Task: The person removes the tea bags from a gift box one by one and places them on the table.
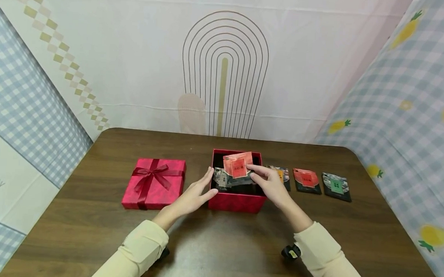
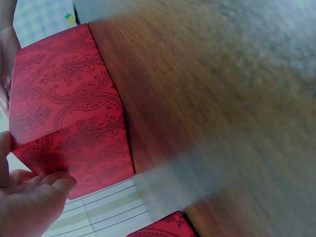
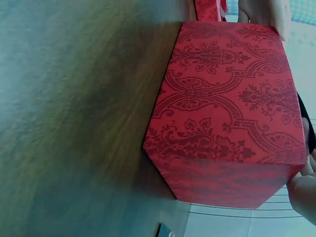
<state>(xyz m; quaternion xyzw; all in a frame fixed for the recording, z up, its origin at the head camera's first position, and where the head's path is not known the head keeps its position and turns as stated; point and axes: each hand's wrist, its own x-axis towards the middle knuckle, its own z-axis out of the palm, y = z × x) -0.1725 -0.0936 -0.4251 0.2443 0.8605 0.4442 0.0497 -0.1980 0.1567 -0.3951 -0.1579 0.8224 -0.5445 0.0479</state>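
My right hand (image 1: 270, 184) pinches a red-and-black sachet (image 1: 238, 167) by its right edge, above the mouth of a red patterned box (image 1: 238, 202). Beside it at the box's left lies a grey-and-black sachet (image 1: 221, 178), partly covered. With fingers extended, my left hand (image 1: 192, 198) touches the box's left wall, its thumb by the front corner. In the left wrist view those left fingers (image 2: 58, 181) rest against the patterned side (image 2: 64, 94). From the right wrist, the box front (image 3: 227, 94) hides the held sachet and part of the right hand (image 3: 302, 193).
A red lid (image 1: 160, 185) with a dark red ribbon bow lies left of the box. Right of the box lie a yellow-labelled sachet (image 1: 286, 177), a red one (image 1: 306, 180) and a green-labelled one (image 1: 336, 186) in a row. All rest on a brown wooden table (image 1: 224, 246).
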